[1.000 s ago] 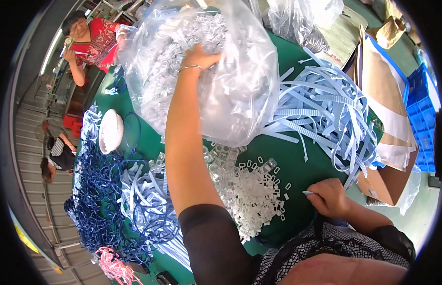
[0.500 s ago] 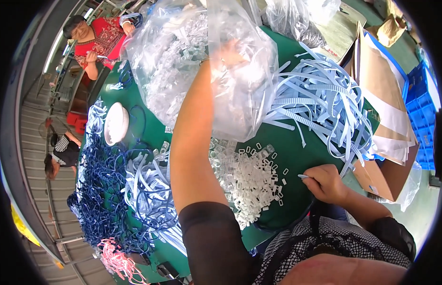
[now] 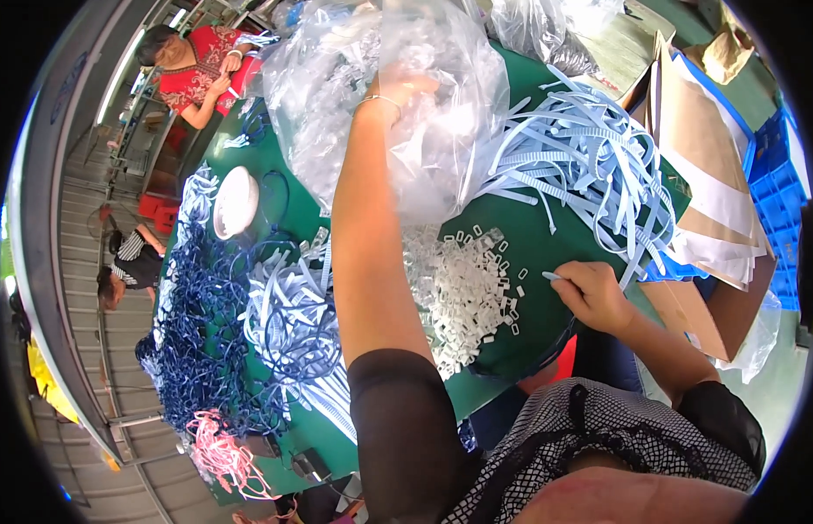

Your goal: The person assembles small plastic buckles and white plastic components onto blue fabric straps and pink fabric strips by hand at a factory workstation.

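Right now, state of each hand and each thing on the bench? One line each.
left hand: reaching inside the clear plastic bag, grip unclear
clear plastic bag: open, bulging, resting on the green table
right hand: pinching a small pale piece, resting on the table
white clips: loose heap
pale blue straps: tangled pile
dark blue cords: heaped
white bowl: upside down

Black-and-white checked top (image 3: pixel 633 437) with a dark lacy trim at the edges — short sleeves, sheer black on the upper arms. Thin silver bangle (image 3: pixel 378 100) at the wrist of the left hand (image 3: pixel 405 86) — right hand (image 3: pixel 592 295) bare of rings or bands.
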A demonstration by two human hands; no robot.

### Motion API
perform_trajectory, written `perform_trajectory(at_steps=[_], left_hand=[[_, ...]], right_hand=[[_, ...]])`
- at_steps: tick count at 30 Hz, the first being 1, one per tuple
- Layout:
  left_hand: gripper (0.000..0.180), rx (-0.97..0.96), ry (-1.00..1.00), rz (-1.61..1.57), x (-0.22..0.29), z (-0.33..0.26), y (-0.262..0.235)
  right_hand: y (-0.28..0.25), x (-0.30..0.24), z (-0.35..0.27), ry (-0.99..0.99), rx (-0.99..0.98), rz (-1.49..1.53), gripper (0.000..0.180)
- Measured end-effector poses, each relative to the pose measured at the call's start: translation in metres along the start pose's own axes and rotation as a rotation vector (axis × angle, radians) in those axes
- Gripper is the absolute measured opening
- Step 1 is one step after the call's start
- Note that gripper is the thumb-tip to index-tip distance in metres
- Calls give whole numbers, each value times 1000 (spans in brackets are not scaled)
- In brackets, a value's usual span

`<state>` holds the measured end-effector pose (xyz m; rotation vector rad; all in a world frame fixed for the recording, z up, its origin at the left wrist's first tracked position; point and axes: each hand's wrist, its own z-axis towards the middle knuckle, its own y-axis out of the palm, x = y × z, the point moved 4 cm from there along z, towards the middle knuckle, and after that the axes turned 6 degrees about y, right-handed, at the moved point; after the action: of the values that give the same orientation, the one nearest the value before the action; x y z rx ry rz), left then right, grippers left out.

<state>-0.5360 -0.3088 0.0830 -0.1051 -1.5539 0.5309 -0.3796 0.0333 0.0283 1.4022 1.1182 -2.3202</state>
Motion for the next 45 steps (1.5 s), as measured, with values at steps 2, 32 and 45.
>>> perform_trajectory(at_steps=[2, 32, 45], left_hand=[[46, -64, -2, -75, -1, -5, -20], [50, 280, -149, 392, -47, -234, -101], [52, -129, -455, 1089, -144, -185, -110]], right_hand=[[2, -3, 0, -13, 6, 2, 8], [9, 0, -2, 68, 22, 65, 7], [6, -1, -3, 47, 21, 82, 7]])
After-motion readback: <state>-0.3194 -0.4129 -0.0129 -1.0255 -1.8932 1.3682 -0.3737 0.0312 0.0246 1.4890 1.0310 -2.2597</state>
